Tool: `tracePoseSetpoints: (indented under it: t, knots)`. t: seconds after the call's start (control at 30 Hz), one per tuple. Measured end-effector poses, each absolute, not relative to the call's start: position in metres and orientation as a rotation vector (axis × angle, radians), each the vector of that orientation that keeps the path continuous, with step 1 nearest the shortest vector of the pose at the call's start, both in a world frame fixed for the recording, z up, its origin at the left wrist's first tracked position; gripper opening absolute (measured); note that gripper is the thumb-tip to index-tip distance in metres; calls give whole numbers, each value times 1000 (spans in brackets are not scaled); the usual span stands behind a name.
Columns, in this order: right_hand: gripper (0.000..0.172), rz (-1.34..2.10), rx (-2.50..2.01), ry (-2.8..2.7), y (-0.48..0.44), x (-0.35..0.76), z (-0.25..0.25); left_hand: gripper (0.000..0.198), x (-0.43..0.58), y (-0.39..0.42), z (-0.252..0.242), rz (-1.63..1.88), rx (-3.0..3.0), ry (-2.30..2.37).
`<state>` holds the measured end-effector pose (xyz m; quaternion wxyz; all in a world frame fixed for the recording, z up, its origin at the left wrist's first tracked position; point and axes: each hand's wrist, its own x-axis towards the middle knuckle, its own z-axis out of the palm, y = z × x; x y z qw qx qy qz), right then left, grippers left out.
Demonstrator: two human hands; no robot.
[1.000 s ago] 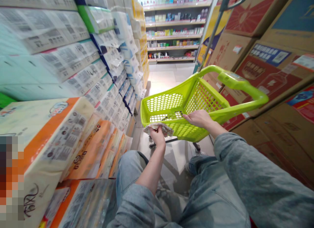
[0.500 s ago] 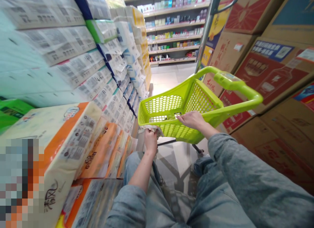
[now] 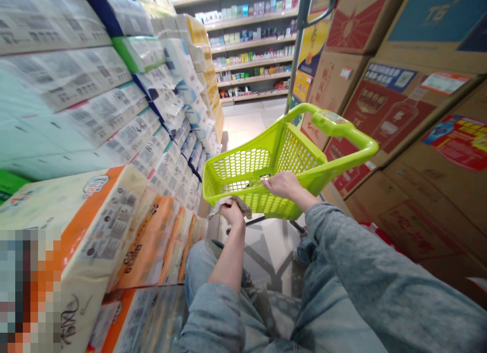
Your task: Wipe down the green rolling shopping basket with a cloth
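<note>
A lime green shopping cart [image 3: 262,163] stands in the aisle in front of me, its basket holding nothing I can see. My left hand [image 3: 232,213] is closed on a crumpled pale cloth [image 3: 228,204] pressed against the basket's near left corner. My right hand [image 3: 283,184] grips the near rim of the basket, fingers curled over the edge. The cart's handle [image 3: 342,132] rises to the right. Both my arms wear grey-blue denim sleeves.
Stacked packs of tissue paper [image 3: 114,155] wall the left side of the narrow aisle. Cardboard boxes [image 3: 411,114] are piled high on the right. Shelves of small goods [image 3: 254,54] stand at the far end. Pale floor tiles [image 3: 243,125] run between.
The cart and both hands sit further left in view. My left hand with the cloth has shifted along the basket's near left corner. My right hand keeps its hold on the rim.
</note>
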<state>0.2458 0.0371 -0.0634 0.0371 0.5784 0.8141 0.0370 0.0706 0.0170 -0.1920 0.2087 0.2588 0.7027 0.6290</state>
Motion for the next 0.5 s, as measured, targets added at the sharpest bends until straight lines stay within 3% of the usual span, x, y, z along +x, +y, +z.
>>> tracePoseSetpoints:
  t: [0.33, 0.5]
  knots:
    - [65, 137, 1815, 2535, 35, 244, -66, 25, 44, -10, -174, 1437, 1147, 2226]
    - [65, 127, 1840, 2518, 30, 245, -66, 27, 53, -28, -180, 1602, 1093, 2146]
